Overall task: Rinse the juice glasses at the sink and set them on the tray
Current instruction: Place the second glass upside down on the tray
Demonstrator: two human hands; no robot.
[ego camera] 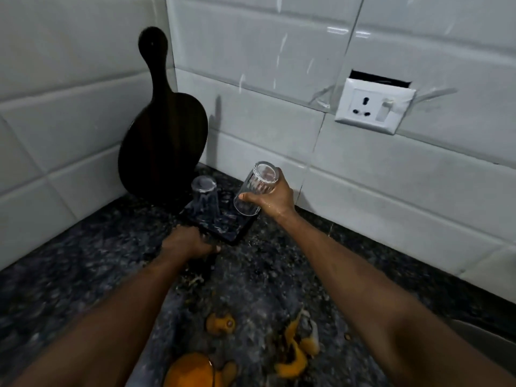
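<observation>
A small dark tray lies on the speckled counter in the tiled corner. One clear glass stands upside down on it. My right hand grips a second clear glass, tilted with its base up and its mouth low over the tray's right side. My left hand holds the tray's near left edge, fingers curled on it. Water beads on my right wrist.
A dark round wooden board with a handle leans in the corner behind the tray. A white wall socket sits on the tiles at right. Orange peels and an orange half lie on the near counter.
</observation>
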